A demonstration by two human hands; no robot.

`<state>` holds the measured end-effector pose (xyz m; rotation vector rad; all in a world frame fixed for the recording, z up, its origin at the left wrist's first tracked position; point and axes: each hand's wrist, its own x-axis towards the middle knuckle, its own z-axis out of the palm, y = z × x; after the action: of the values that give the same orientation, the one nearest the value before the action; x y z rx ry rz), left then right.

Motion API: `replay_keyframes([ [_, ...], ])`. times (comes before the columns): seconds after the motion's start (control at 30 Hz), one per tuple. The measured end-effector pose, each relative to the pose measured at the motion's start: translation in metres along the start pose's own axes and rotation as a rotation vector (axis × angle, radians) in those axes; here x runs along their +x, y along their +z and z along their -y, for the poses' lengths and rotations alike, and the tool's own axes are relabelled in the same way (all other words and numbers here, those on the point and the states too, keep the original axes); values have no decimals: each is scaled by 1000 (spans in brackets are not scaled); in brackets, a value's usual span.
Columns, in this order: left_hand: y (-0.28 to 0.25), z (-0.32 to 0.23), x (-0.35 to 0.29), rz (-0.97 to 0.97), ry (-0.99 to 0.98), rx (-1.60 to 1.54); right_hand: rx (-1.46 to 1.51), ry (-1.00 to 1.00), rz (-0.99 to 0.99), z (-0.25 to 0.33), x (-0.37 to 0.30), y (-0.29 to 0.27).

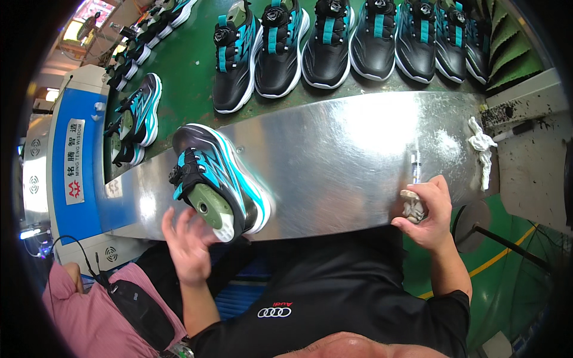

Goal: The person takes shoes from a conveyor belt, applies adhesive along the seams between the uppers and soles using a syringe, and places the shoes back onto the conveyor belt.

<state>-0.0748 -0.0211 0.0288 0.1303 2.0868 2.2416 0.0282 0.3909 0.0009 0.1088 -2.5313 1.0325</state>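
Observation:
A black and turquoise sneaker [230,170] lies tilted on the metal bench, its white sole facing right and slightly blurred. A green shoe last [209,204] fills its opening, and a black dial sits on its tongue. Beside the heel is my left hand [190,246], fingers apart and smeared by motion; whether it touches the shoe I cannot tell. My right hand [431,213], at the bench's right front, pinches a crumpled off-white wad [413,206] between thumb and fingers. A small slim clear tube [415,166] lies just beyond that hand.
Several matching sneakers [325,51] stand in a row on the green surface behind the metal bench [298,158]. More shoes [140,110] stand at the left. White powder [446,146] and a twisted white cloth [482,149] lie at right. A person in pink [89,310] sits at lower left.

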Motion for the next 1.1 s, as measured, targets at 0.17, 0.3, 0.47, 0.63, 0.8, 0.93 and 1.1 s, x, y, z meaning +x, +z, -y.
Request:
replay_keyframes([
  [0.17, -53, 27, 115, -87, -127, 84, 45, 237, -115, -9, -28, -25],
  [0.3, -72, 45, 178, 85, -295, 283, 258, 379, -235, -13, -37, -30],
  [0.47, 7, -3, 153, 52, -267, -14, 36, 168, -96, 6, -27, -37],
  [0.63, 92, -39, 140, 228, 66, -177, 304, 192, -56, 18, -12, -37],
  [0.8, 109, -23, 117, 380, 127, -547, 698, 82, -3, 34, 26, -31],
  [0.93, 101, -9, 108, 469, 45, -639, 876, 132, 107, 68, 63, -25],
  [1.1, 89, 10, 109, 578, 268, -570, 1242, 43, 325, 116, 110, -7],
])
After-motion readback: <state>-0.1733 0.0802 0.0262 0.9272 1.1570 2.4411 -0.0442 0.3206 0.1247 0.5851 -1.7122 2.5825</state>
